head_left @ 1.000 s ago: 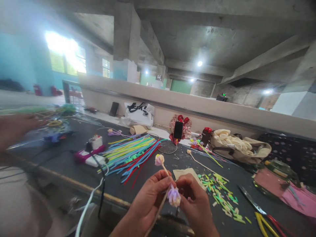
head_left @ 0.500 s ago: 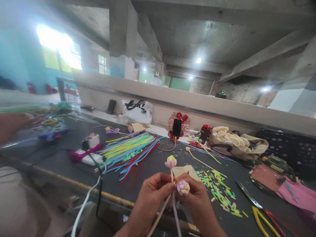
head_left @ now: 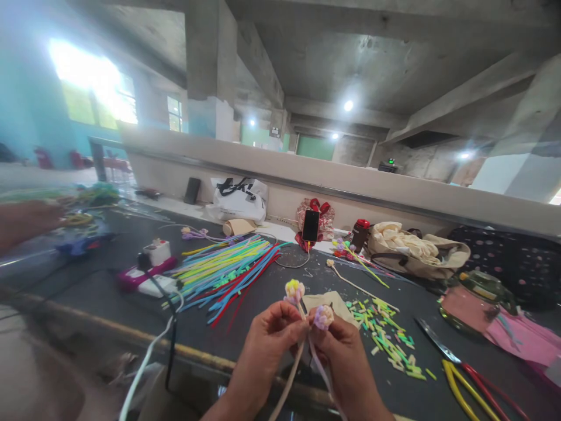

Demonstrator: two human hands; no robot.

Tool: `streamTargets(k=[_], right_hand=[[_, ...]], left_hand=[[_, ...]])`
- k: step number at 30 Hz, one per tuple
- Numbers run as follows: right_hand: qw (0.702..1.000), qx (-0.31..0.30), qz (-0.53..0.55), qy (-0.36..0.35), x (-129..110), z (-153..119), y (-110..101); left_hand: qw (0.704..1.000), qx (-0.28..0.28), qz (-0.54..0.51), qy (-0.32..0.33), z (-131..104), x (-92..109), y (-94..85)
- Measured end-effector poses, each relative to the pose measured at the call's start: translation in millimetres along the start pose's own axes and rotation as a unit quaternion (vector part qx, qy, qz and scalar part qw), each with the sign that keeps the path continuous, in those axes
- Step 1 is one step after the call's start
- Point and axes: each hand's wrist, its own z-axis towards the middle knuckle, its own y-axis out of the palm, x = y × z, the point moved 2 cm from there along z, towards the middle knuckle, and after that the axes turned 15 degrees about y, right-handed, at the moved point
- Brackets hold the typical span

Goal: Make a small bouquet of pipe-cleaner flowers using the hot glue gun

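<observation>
My left hand (head_left: 274,336) pinches the cream stem of a pipe cleaner flower (head_left: 294,290), whose yellow, peach and lilac head leans left above the fingers. Right beside it, my right hand (head_left: 346,351) is closed on a second pipe cleaner flower (head_left: 324,317), with a peach and lilac head and a pale lilac stem. Both stems hang down between my wrists, over the table's front edge. My fingertips nearly meet; whether the stems touch there is hidden. Behind the hands lies a beige piece of material (head_left: 333,303).
Bundled coloured pipe cleaners (head_left: 228,272) lie left of centre, beside a power strip (head_left: 149,278). Cut bits (head_left: 385,333) and scissors (head_left: 451,356) are to the right. A phone (head_left: 311,225) stands at the back. Another person's arm (head_left: 28,225) reaches in at far left.
The left flower's head has tilted left and its stem slants more. The right flower has risen slightly, and its stem now slants rightward. The whole view has shifted a little.
</observation>
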Motion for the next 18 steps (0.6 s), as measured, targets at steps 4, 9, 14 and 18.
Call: streamTargets(k=[4, 9, 14, 18], right_hand=[[0.999, 0.000, 0.019, -0.029, 3, 4, 1], [0.999, 0.019, 0.027, -0.039, 10, 6, -1], [0.998, 0.024, 0.064, -0.018, 3, 1, 5], [0.996, 0.002, 0.092, 0.002, 2, 0, 9]], left_hand=[[0.999, 0.036, 0.005, -0.005, -2, 3, 2.7], [0.996, 0.047, 0.069, 0.020, -6, 9, 4.3], [0.999, 0.047, 0.023, 0.013, -7, 8, 3.7], [0.999, 0.030, -0.017, 0.008, -9, 6, 5.3]])
